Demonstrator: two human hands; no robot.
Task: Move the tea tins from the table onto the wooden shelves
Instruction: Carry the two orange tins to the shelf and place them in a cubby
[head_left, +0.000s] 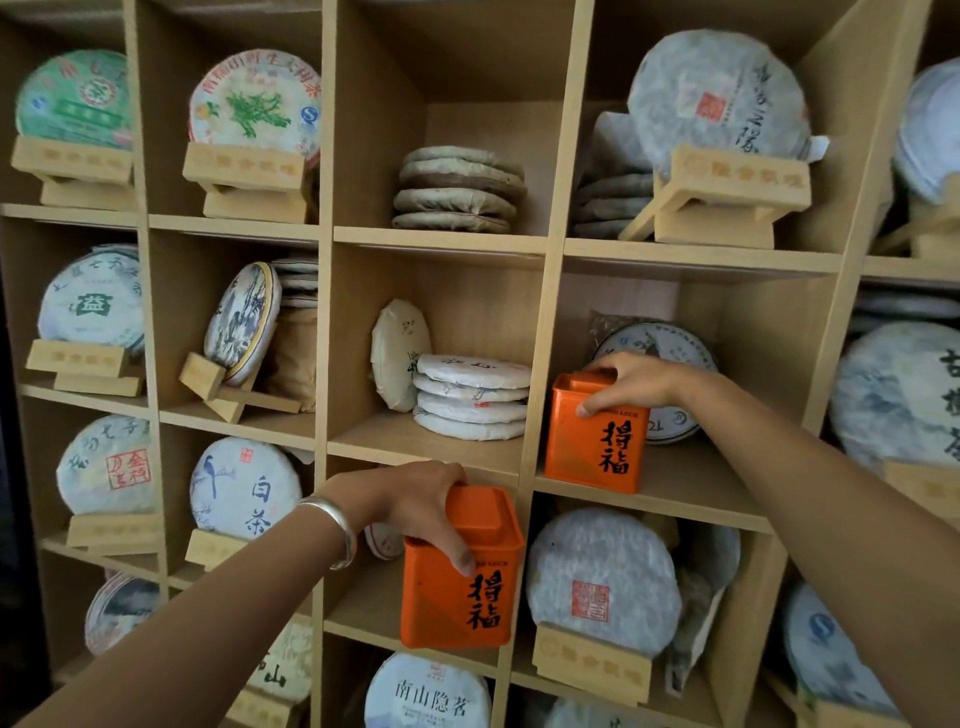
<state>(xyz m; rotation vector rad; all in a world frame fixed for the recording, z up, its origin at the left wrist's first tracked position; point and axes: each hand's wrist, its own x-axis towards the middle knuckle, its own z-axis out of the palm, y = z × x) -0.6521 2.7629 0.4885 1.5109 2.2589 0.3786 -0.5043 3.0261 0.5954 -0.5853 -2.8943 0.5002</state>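
Two orange tea tins with black characters are in front of the wooden shelves (540, 338). My left hand (415, 504) grips the top of one orange tin (460, 582) from above, at the front edge of a lower middle cubby; whether it rests on the board I cannot tell. My right hand (634, 384) grips the lid of the other orange tin (597, 441), which stands upright on the shelf board one cubby up and to the right, in front of a round tea cake (670, 343).
Every cubby holds paper-wrapped round tea cakes, some upright on small wooden stands (592, 670), some stacked flat (470, 397). The middle cubby has bare board left of its stack. A silver bracelet (337, 530) circles my left wrist.
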